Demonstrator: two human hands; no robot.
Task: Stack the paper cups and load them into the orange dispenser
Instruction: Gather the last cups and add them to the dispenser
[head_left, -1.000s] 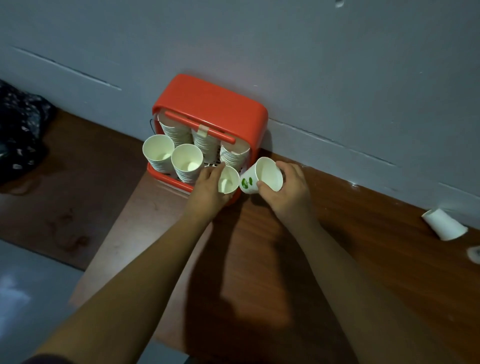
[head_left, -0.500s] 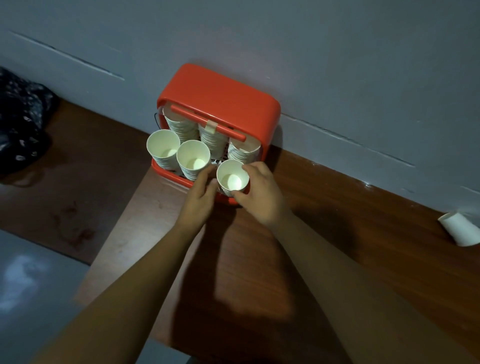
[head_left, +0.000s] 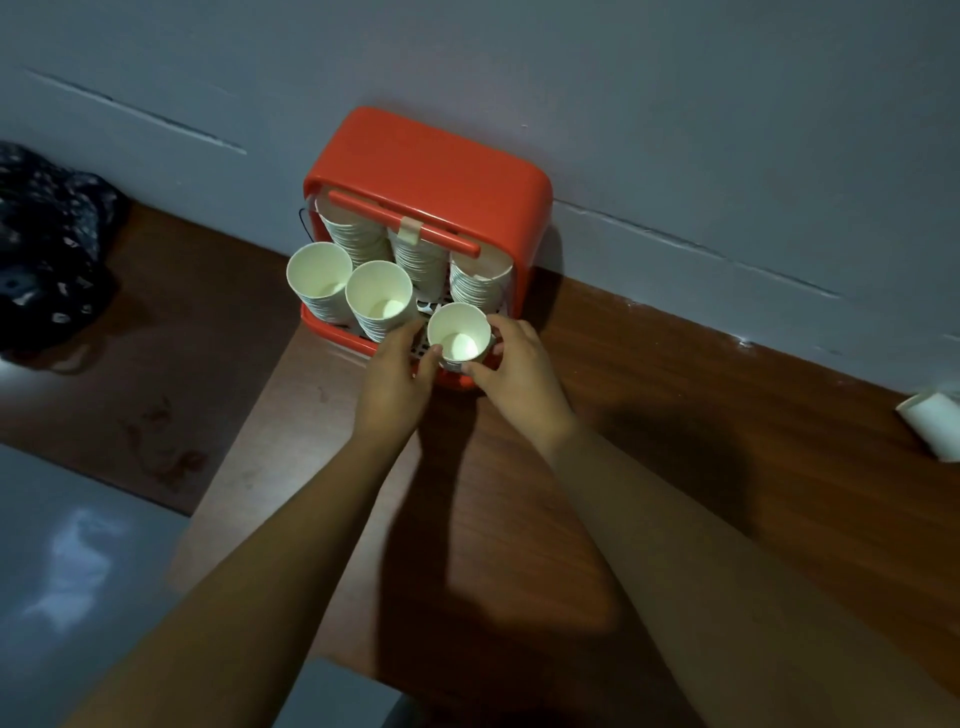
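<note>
Head view: both hands, left (head_left: 396, 375) and right (head_left: 521, 375), pinching thin white paper cup (head_left: 459, 338) at front right of boxy orange plastic dispenser (head_left: 436, 171); probably light, easily crushed, best held low by the sides.

Single view only, camera on my head. Looks forward and steeply down over my forearms. Faces grey wall (head_left: 675, 78); wooden table (head_left: 649, 415) runs along its foot. Orange dispenser (head_left: 431, 171) sits upper centre, near, seen from above and in front. My left hand (head_left: 395, 379) and right hand (head_left: 519, 374) land mid-frame, close to lens. Wide angle bends edges; floor (head_left: 62, 571) shows lower left. No second view, so no shared region.
</note>
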